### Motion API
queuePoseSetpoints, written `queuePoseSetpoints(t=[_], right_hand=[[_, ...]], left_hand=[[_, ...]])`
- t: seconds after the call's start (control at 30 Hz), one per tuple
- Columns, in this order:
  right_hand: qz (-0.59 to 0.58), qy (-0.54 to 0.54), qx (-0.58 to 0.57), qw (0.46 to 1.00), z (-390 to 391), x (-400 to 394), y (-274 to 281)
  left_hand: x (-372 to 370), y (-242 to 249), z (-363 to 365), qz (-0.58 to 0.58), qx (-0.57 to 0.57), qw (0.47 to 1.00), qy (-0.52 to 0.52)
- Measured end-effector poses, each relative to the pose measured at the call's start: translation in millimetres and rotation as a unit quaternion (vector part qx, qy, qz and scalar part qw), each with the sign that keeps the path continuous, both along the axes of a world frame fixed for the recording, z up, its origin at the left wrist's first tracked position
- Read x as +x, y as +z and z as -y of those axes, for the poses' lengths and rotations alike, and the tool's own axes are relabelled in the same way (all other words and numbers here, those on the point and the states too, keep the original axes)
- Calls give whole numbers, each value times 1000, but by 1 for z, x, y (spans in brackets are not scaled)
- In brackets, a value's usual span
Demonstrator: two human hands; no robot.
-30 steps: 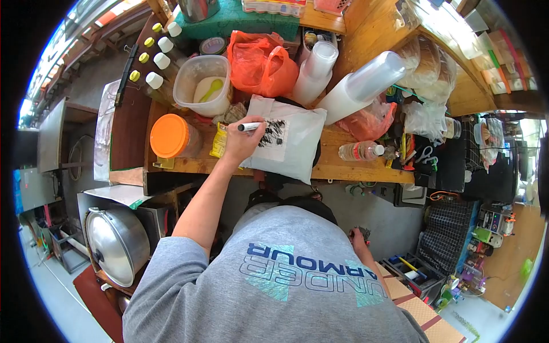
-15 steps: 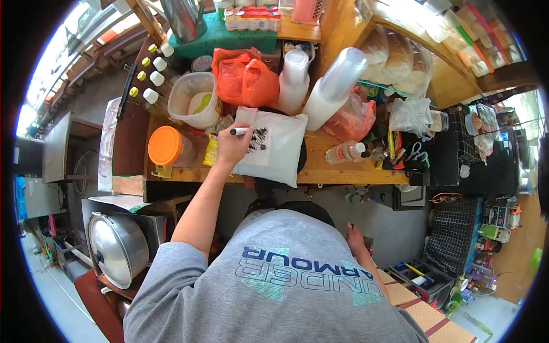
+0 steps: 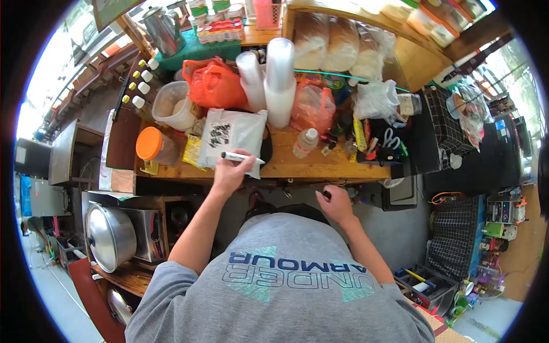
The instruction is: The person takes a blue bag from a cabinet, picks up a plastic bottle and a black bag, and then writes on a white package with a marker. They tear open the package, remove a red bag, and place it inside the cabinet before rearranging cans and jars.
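My left hand (image 3: pixel 230 176) is closed around a white marker (image 3: pixel 235 157), held over the near edge of a white plastic mailer (image 3: pixel 247 130). Heavy black scribbles cover part of the printed label (image 3: pixel 219 136) on the mailer, which lies on the wooden table. In front of my body, below the table edge, my right hand (image 3: pixel 338 204) is closed on a small black marker cap (image 3: pixel 327 195). A yellow packet (image 3: pixel 193 151) sits just left of the mailer.
An orange-lidded jar (image 3: pixel 151 146), a plastic tub (image 3: pixel 170 107) and a red plastic bag (image 3: pixel 210 83) stand on the left. Stacked clear cups (image 3: pixel 279 86) rise behind the mailer. A small bottle (image 3: pixel 305 143) and a black tray of tools (image 3: pixel 382 150) are on the right.
My left hand has moved the marker off the scribbled label toward the mailer's near edge. My right hand has risen from low at my side toward the table. The camera view has shifted right.
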State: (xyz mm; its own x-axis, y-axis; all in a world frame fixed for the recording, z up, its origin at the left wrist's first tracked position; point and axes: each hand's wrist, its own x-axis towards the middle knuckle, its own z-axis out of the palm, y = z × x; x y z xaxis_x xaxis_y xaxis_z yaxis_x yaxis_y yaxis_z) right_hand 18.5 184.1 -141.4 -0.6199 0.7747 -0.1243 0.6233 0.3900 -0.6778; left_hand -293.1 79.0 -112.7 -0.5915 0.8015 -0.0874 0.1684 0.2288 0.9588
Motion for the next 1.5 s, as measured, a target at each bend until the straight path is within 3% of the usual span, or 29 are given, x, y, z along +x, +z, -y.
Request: queuePoseSetpoints(t=[0.03, 0.17, 0.5, 0.73, 0.8, 0.9, 0.97, 1.0, 1.07, 1.1, 1.17, 1.2, 1.27, 1.3, 1.37, 1.4, 1.43, 1.47, 1.5], right_hand=[[-33, 13, 10, 999, -2, -4, 8], [-92, 53, 27, 994, -9, 0, 32], [-123, 52, 0, 991, -19, 63, 60], [-92, 20, -13, 995, -19, 101, 67], [-76, 24, -20, 997, -17, 107, 72], [-114, 40, -52, 991, -13, 116, 74], [-119, 51, -199, 971, -14, 127, 74], [-120, 50, -200, 971, -15, 133, 79], [-110, 46, -371, 921, -16, 145, 94], [-111, 43, -370, 921, -18, 150, 92], [-171, 60, -570, 802, -23, 160, 87], [-172, 60, -567, 803, -23, 163, 89], [-327, 3, -653, 683, -20, 167, 93], [-329, 3, -651, 684, -22, 168, 94], [-272, -86, -615, 735, -25, 171, 93], [-272, -80, -592, 754, -35, 179, 82], [-248, -79, -513, 818, -50, 192, 78], [-210, -163, -473, 840, -70, 202, 77], [-100, -153, -140, 973, -91, 214, 57]], left_hand=[[24, 14, -4, 118, 22, 992, -42], [97, 44, -20, 219, 43, 968, -111], [189, 70, -42, 28, 33, 980, -194], [227, 78, -47, 16, 66, 979, -193], [238, 85, -47, 43, 8, 962, -269], [250, 84, -49, 28, 59, 947, -315], [252, 87, -50, 42, 58, 939, -335], [253, 88, -50, 63, 65, 928, -362], [255, 94, -52, 57, 88, 906, -409], [256, 93, -53, 57, 89, 905, -411], [257, 85, -57, 89, 99, 890, -437], [258, 79, -59, 87, 101, 889, -438], [260, 61, -64, 91, 98, 903, -409], [262, 45, -65, 89, 99, 902, -410], [267, 16, -62, 153, 48, 922, -352], [265, 25, -61, 107, 3, 929, -355], [263, 29, -58, 107, 3, 929, -354], [260, 32, -53, 49, -29, 938, -341], [256, 33, -48, -9, -62, 943, -327]])
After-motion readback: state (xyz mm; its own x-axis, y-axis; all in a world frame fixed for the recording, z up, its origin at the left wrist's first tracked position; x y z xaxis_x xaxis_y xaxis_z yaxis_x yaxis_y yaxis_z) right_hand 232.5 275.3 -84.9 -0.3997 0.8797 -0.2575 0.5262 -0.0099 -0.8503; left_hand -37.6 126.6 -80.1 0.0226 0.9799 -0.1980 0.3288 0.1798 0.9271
